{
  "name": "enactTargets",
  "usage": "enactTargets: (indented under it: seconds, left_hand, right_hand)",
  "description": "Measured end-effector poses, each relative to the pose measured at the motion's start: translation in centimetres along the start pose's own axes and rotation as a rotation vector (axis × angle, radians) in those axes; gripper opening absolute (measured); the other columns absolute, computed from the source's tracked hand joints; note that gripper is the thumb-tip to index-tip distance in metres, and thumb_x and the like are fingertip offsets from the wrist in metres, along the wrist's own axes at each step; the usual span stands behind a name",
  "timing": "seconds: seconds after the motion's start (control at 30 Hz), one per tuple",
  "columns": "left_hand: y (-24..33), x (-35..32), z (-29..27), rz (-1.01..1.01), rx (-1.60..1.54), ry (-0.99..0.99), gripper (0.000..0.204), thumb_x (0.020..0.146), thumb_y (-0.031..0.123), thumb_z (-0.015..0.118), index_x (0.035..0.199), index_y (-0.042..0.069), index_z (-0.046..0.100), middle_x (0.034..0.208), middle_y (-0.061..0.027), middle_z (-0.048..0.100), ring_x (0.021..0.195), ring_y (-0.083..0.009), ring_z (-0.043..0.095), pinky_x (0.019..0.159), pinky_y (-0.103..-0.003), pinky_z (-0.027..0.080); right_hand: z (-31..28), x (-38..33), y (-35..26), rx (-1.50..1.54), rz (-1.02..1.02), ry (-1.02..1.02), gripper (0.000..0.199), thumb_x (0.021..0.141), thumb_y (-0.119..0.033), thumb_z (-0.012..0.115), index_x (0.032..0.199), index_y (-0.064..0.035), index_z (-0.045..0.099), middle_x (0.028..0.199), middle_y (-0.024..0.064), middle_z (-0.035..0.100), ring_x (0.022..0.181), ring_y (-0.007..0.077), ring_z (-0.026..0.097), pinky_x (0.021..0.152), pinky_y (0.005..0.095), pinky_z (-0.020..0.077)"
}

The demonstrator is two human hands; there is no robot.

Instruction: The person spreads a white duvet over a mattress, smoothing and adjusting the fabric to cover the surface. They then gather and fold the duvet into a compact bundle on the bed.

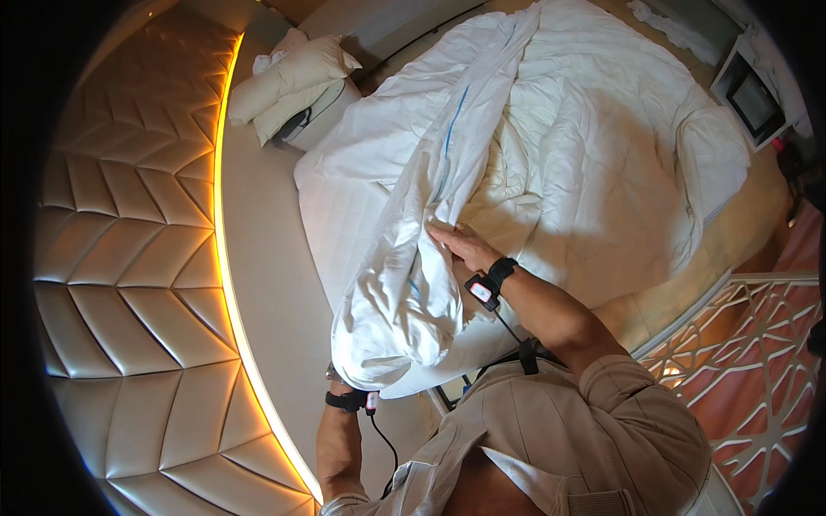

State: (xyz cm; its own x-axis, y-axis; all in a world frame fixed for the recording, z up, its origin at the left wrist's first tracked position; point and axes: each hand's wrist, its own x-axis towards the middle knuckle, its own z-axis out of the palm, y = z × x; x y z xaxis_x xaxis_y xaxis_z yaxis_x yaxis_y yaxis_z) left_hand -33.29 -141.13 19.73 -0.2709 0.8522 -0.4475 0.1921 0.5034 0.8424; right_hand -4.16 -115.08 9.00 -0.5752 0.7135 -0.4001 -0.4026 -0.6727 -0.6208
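A white duvet cover [379,301] with a blue stripe lies bunched lengthwise over the bed. Its near end hangs over the corner closest to me. My right hand [465,245] holds the right-hand edge of this cover, midway along the bunched fabric. At the near end, my left hand [334,373] is mostly hidden behind the hanging cloth, so its fingers do not show. To the right of the cover spreads a puffy white duvet [594,163], rumpled across the bed. Both wrists carry black straps with small devices.
A padded, lit wall panel [146,318] curves along the left. Pillows [288,82] are piled at the back left beside the bed. On the right stand a white lattice screen [748,353] and a dark-screened white frame [753,99]. The mattress [344,215] shows at left.
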Motion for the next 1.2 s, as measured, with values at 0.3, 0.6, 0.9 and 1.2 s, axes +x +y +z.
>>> enactTargets:
  seconds: [0.3, 0.6, 0.9, 1.2]
  left_hand:
    - [-1.9, 4.6, 1.2, 0.068, 0.008, -0.395, 0.029, 0.097, 0.023, 0.065, 0.12, 0.003, 0.065, 0.091, -0.004, 0.068, 0.076, -0.0177, 0.065, 0.063, -0.031, 0.054]
    - [-1.8, 7.7, -5.8, 0.026, 0.091, -0.304, 0.029, 0.097, 0.023, 0.065, 0.118, 0.003, 0.066, 0.088, -0.0035, 0.068, 0.072, -0.0173, 0.065, 0.06, -0.031, 0.054]
    - [-0.2, 10.9, -15.2, -0.041, 0.142, 0.174, 0.028, 0.096, 0.024, 0.066, 0.116, 0.003, 0.067, 0.086, -0.0029, 0.068, 0.069, -0.017, 0.066, 0.057, -0.03, 0.055]
    - [6.5, 9.6, -13.6, 0.189, -0.082, 0.188, 0.017, 0.103, 0.017, 0.062, 0.111, 0.002, 0.064, 0.083, 0.003, 0.062, 0.071, -0.009, 0.058, 0.06, -0.028, 0.048]
  right_hand:
    - [10.8, -4.9, 4.2, 0.181, 0.155, -0.208, 0.045, 0.099, -0.037, 0.071, 0.131, -0.0073, 0.063, 0.121, 0.0054, 0.069, 0.106, 0.0178, 0.066, 0.098, 0.0333, 0.0538]
    - [3.1, -14.5, -2.7, 0.217, -0.191, -0.201, 0.041, 0.098, -0.018, 0.068, 0.134, 0.0017, 0.063, 0.131, 0.0148, 0.068, 0.118, 0.025, 0.067, 0.107, 0.0404, 0.0518]
    - [-44.5, -35.5, -3.4, -1.688, -0.201, 1.157, 0.043, 0.076, -0.033, 0.076, 0.108, -0.0043, 0.069, 0.102, 0.0258, 0.071, 0.098, 0.0465, 0.067, 0.083, 0.0533, 0.0536]
    - [-43.1, -32.4, -2.7, -1.139, 0.223, 1.846, 0.077, 0.079, -0.048, 0.078, 0.134, -0.002, 0.051, 0.121, 0.0272, 0.066, 0.111, 0.0426, 0.066, 0.097, 0.054, 0.0552]
